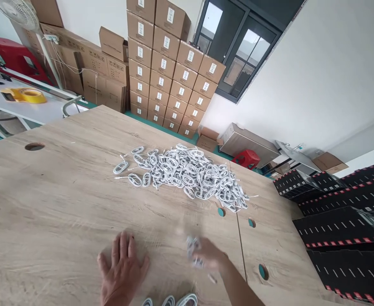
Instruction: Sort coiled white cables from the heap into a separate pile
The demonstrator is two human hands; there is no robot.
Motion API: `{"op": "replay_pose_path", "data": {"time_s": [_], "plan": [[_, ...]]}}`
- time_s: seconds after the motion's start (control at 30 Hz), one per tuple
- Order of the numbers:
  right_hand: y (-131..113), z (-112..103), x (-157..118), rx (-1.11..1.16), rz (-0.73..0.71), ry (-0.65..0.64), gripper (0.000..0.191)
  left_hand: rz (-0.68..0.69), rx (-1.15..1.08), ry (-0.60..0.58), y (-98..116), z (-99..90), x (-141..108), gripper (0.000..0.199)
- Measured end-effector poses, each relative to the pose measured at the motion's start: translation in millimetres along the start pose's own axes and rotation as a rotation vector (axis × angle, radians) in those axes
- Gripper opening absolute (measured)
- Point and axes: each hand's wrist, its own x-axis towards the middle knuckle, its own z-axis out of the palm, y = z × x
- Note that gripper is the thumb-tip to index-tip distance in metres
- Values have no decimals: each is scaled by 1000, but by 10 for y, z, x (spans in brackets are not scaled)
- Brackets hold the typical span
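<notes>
While your left hand (pixel 123 268) lies palm down on the wood-grain tabletop (pixel 62 208), its fingers spread and straight, your right hand (pixel 211 254) has its fingers curled around a small bunch of white cables (pixel 193 250). Motion blurs that hand, so you can't fairly count the coils in it, or say whether it touches the wood or hangs just above it. A short cable end (pixel 211 279) shows just below your grip.

Beyond both hands, a broad heap of coiled white cables (pixel 190 170) is spread across the middle of the tabletop, its right end reaching over the seam (pixel 242 244) between two boards. A few single coils (pixel 134 180) lie at the heap's left end, some with a straight tip sticking out. Nearest you, between your forearms, three more coils (pixel 183 299) sit side by side, cut off by the lower edge of the view.

To your right, black boxes (pixel 340 229) with red marks stand in rows. Past the far edge, labelled brown cartons (pixel 163 63) are stacked against the wall, and at far left a yellow tape dispenser (pixel 30 96) rests on a white table (pixel 51 111).
</notes>
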Motion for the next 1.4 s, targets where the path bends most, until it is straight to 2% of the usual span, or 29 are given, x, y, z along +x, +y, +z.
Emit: {"op": "replay_pose_path", "data": {"time_s": [0.03,0.07,0.1,0.13,0.2,0.27,0.33,0.43,0.53,0.6,0.7,0.8,0.87,0.93,1.0,1.07,1.23,1.3,1.4], "plan": [[14,52,-114,-20,3,-191,31,3,-27,8,-9,11,0,75],[-2,62,-177,-47,2,-317,40,11,-59,14,-29,27,8,74],[-54,31,-183,-70,-12,-357,49,26,-96,21,-62,46,25,74],[-142,-32,-132,-75,-33,-293,56,39,-135,29,-109,67,56,73],[-406,-212,112,-60,-88,67,58,9,-214,57,-234,104,152,73],[-717,-381,453,-109,-88,383,56,-110,-292,119,-370,125,274,75],[-975,-469,783,-209,-45,549,54,-226,-351,208,-467,135,377,77],[-1144,-451,1127,-331,40,624,48,-267,-365,331,-492,137,437,80],[-1088,-376,1226,-428,52,630,41,-269,-343,319,-445,106,423,80],[-970,-311,1143,-497,11,590,34,-276,-328,272,-421,70,413,80],[-700,-104,833,-594,-113,487,20,-291,-313,228,-406,3,409,81],[-369,230,445,-591,-212,388,19,-289,-324,201,-389,-81,401,80],[-172,420,232,-541,-263,366,21,-282,-334,169,-375,-133,392,80],[-22,509,95,-437,-315,396,21,-271,-330,141,-366,-161,385,81],[83,480,38,-272,-335,437,18,-265,-314,129,-366,-160,383,81],[156,359,41,-69,-317,477,17,-262,-304,119,-372,-140,384,82],[151,-51,190,374,-262,519,52,-256,-315,142,-373,-110,377,81],[46,-168,282,474,-248,456,56,-252,-318,159,-368,-112,375,81],[-171,-279,390,514,-205,233,60,-259,-326,138,-365,-113,378,81]]}}
